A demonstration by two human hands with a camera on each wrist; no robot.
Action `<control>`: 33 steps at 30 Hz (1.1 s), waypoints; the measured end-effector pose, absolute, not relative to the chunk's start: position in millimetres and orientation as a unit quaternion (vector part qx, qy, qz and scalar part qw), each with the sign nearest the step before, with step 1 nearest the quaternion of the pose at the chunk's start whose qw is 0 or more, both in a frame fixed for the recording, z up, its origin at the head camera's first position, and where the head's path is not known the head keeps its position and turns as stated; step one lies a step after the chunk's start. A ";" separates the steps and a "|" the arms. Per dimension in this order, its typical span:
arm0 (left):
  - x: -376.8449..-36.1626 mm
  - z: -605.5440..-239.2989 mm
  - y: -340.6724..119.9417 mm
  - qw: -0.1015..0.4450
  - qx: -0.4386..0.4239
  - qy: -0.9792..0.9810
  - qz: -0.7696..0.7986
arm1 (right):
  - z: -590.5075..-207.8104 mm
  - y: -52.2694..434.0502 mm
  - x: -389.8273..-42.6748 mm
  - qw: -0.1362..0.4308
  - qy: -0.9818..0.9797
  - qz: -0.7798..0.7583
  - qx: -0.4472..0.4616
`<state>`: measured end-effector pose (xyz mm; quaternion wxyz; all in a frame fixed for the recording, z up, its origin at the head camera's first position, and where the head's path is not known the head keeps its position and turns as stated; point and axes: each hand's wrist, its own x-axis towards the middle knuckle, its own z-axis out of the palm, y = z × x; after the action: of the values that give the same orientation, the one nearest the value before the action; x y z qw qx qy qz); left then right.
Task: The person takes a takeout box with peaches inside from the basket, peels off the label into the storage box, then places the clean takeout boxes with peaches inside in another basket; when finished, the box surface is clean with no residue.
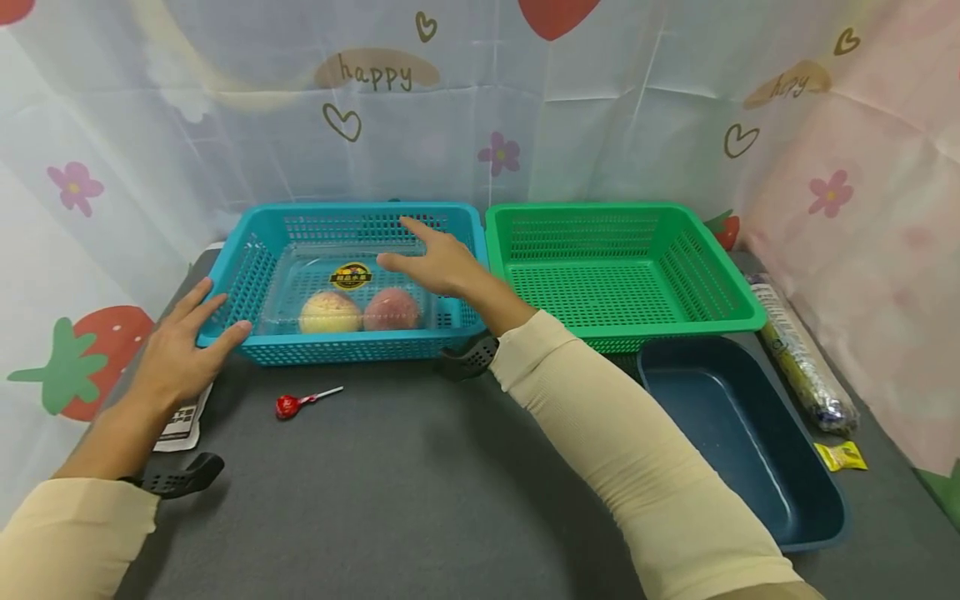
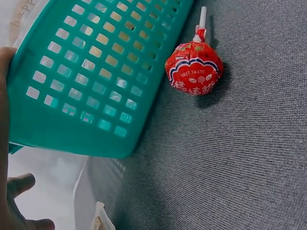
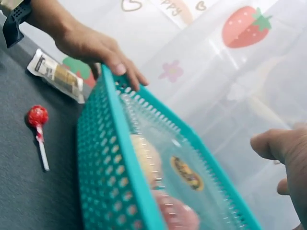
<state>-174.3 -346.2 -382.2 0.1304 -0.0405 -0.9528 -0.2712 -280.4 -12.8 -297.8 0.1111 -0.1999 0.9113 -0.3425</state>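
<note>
Cream sleeves up close, then grey desk (image 1: 420, 500). Left hand (image 1: 180, 350) flat on the near-left corner of the teal basket (image 1: 247, 250), fingers straight and spread, touching the rim, probably just steadying it. Right hand (image 1: 438, 262) hovering over the basket's right side, fingers straight and relaxed, gripping nothing, apparently not touching the clear box (image 1: 352, 292) below. Box sitting inside the basket with two peaches (image 1: 360, 311) side by side, pale one left, redder one right, round yellow-black sticker on the lid.

Red lollipop (image 1: 288, 406) lying on the desk just near of the basket, stick pointing right, apart from both hands. Small printed packet (image 1: 180, 421) by the left wrist, partly under it. Green basket (image 1: 675, 250) right beside the teal one, nothing in it. Dark blue tray (image 1: 810, 517) near-right, tucked against the green basket. Long wrapped roll (image 1: 802, 358) along the right edge, small yellow packet (image 1: 840, 456) next to it. Strawberry-and-heart printed sheet all round as backdrop.
</note>
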 end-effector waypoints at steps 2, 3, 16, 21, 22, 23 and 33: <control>-173.8 -382.0 -346.3 0.129 -0.039 -0.952 -0.274 | -304.6 -18.8 -280.8 0.111 0.909 -0.357 -0.185; -173.6 -381.9 -346.4 0.129 -0.039 -0.952 -0.275 | -307.8 -21.5 -280.8 0.113 0.909 -0.361 -0.175; -173.5 -384.1 -347.9 0.127 -0.038 -0.949 -0.286 | -337.7 -29.2 -285.6 0.157 0.905 -0.372 -0.131; -173.3 -383.9 -347.5 0.127 -0.039 -0.948 -0.289 | -341.1 -29.5 -287.6 0.183 0.895 -0.386 -0.128; -173.2 -383.9 -347.5 0.126 -0.038 -0.948 -0.289 | -341.6 -29.5 -287.9 0.192 0.892 -0.387 -0.129; -173.2 -383.9 -347.5 0.125 -0.038 -0.948 -0.290 | -341.9 -29.5 -288.1 0.204 0.889 -0.389 -0.132; -174.5 -384.3 -344.9 0.133 -0.026 -0.949 -0.285 | -341.6 -29.4 -288.9 0.262 0.868 -0.393 -0.151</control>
<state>-174.5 -344.9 -384.3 0.1333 -0.0259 -0.9490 -0.2847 -288.9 -29.4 -341.6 0.2623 -0.1511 0.8684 -0.3927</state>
